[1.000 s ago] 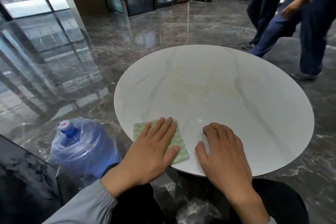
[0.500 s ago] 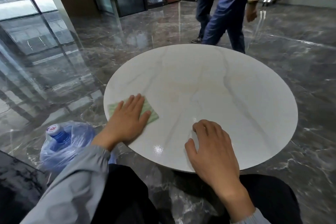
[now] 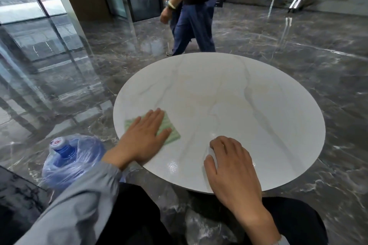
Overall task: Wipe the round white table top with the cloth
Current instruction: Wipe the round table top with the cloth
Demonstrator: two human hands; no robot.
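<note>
The round white table top (image 3: 239, 105) with faint grey veins fills the middle of the view. A light green folded cloth (image 3: 171, 131) lies flat near its left edge. My left hand (image 3: 143, 137) presses down on the cloth with straight, spread fingers and covers most of it. My right hand (image 3: 231, 167) rests on the near part of the table top, fingers bent with the tips touching the surface, holding nothing.
A blue water jug (image 3: 67, 157) wrapped in clear plastic stands on the dark marble floor left of the table. A person (image 3: 191, 10) in dark trousers walks past just beyond the table's far edge. Glass panels (image 3: 39, 32) rise at the left.
My left hand slid the cloth from the near edge to the table's left edge. My right hand stayed put. The passer-by crossed from right to left behind the table.
</note>
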